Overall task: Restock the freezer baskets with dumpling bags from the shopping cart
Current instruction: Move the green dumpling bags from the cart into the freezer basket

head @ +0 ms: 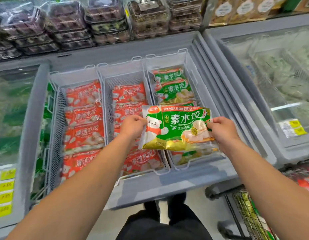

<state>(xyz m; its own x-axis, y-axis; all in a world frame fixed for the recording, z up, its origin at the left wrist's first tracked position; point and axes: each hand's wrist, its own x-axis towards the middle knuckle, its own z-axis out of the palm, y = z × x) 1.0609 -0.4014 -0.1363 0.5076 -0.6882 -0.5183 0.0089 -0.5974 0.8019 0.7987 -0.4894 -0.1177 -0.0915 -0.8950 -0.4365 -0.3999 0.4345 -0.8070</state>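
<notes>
I hold a green dumpling bag (178, 129) flat above the near end of the right freezer basket (188, 58). My left hand (132, 127) pinches its left edge and my right hand (221, 128) pinches its right edge. More green bags (171, 85) lie in that basket, further back and under the held one. Red dumpling bags fill the middle basket (122, 73) and the left basket (72, 78). The shopping cart (250, 215) shows at the lower right with bags inside.
The open chest freezer has a grey rim (167, 184) in front of me. A closed glass-lidded freezer (271, 87) stands to the right and another (10, 108) to the left. Stacked clear trays (67, 26) line the shelf behind. Yellow price tags (4, 187) sit at the left.
</notes>
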